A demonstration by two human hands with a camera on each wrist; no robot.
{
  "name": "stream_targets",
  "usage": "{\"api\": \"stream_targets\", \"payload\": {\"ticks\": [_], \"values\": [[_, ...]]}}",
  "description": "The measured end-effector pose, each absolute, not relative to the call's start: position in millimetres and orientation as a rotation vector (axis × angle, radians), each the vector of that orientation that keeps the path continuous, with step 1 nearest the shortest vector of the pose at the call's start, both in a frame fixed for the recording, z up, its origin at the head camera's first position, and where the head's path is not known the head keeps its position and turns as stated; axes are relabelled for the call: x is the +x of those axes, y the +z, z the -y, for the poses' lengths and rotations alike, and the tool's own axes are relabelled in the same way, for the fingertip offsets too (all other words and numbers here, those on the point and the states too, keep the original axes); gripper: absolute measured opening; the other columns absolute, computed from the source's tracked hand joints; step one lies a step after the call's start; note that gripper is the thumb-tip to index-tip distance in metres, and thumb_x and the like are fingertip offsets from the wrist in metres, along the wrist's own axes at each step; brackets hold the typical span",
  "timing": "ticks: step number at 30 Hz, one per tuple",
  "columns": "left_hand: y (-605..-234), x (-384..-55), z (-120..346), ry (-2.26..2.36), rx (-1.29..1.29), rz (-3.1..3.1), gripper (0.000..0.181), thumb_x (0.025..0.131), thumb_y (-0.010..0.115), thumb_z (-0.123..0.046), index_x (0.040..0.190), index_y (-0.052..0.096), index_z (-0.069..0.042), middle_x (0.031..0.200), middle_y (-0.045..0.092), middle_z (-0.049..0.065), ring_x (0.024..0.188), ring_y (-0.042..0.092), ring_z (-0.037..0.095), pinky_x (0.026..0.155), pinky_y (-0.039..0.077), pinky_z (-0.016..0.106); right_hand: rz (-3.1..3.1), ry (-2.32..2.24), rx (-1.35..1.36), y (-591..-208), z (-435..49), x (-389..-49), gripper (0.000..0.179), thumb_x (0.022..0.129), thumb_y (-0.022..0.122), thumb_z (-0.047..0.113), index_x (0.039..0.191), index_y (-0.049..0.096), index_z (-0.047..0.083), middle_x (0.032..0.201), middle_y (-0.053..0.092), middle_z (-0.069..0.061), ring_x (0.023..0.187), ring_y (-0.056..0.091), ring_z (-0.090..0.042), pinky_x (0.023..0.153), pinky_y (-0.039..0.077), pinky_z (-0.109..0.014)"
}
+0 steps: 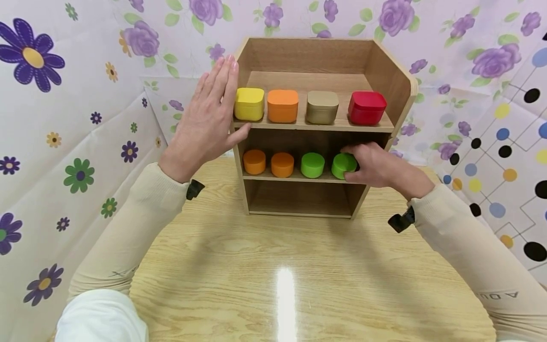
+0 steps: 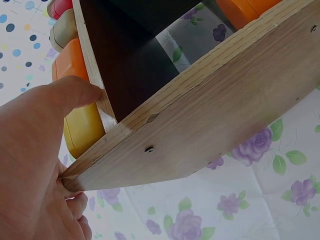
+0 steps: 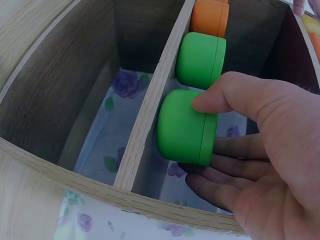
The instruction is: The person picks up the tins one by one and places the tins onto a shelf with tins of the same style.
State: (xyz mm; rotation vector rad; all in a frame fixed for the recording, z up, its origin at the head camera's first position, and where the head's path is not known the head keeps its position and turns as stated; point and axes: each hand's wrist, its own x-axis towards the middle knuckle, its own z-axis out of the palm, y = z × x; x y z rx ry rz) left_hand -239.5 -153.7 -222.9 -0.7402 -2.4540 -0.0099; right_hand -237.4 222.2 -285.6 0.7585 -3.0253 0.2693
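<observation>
A small wooden shelf unit (image 1: 299,214) stands on the table. My left hand (image 1: 209,111) rests along its left side, fingers straight, with the thumb laid over the front edge beneath a yellow squarish container (image 1: 249,104). On the middle shelf, my right hand (image 1: 378,166) holds the rightmost green round container (image 3: 185,127) between thumb and fingers; part of that container is covered by the thumb. To its left sit another green round container (image 1: 313,165) and two orange round ones, the nearer orange one (image 1: 282,165) beside the green.
Along the top shelf stand orange (image 1: 282,106), khaki (image 1: 322,108) and red (image 1: 367,108) squarish lidded containers. Below is the lowest compartment (image 1: 299,197). A wood-grain table (image 1: 239,266) lies in front, and flower-patterned sheeting (image 1: 183,52) hangs behind.
</observation>
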Motion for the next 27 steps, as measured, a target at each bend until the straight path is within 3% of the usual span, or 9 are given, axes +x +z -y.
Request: {"api": "stream_targets", "payload": {"ticks": [8,19,24,27], "values": [[-224,-240,154,-0.007,-0.742,2.461,0.103,0.101,0.061,-0.044,0.168,-0.002,0.003,0.179,-0.001,0.019,0.167,0.003,0.034,0.137,0.007,0.049,3.074,0.221,0.744,-284,-221,-239,0.047,0.089,0.074,0.017,0.13,0.064,-0.004,0.088,0.061,-0.01,0.08,0.056,-0.026,0.073,0.046,-0.037],[-224,-241,153,0.009,-0.744,2.457,0.103,0.101,0.061,-0.045,0.168,-0.002,0.003,0.179,-0.002,0.019,0.167,0.003,0.034,0.137,0.007,0.048,3.118,0.196,0.731,-282,-219,-240,0.035,0.089,0.073,0.018,0.117,0.064,0.0,0.079,0.054,-0.007,0.074,0.053,-0.024,0.068,0.042,-0.035],[-224,-241,154,0.024,-0.744,2.455,0.103,0.102,0.061,-0.045,0.168,-0.002,0.003,0.179,-0.002,0.019,0.167,0.003,0.034,0.137,0.007,0.049,3.078,0.164,0.734,-285,-218,-237,0.043,0.09,0.075,0.018,0.123,0.062,-0.004,0.083,0.059,-0.011,0.078,0.056,-0.027,0.073,0.05,-0.041],[-225,-241,154,0.031,-0.748,2.463,0.103,0.101,0.061,-0.044,0.168,-0.002,0.003,0.179,-0.003,0.019,0.167,0.003,0.034,0.137,0.008,0.049,3.001,0.15,0.784,-289,-219,-230,0.057,0.089,0.077,0.018,0.133,0.057,-0.013,0.103,0.068,-0.023,0.092,0.064,-0.036,0.088,0.057,-0.05]]}}
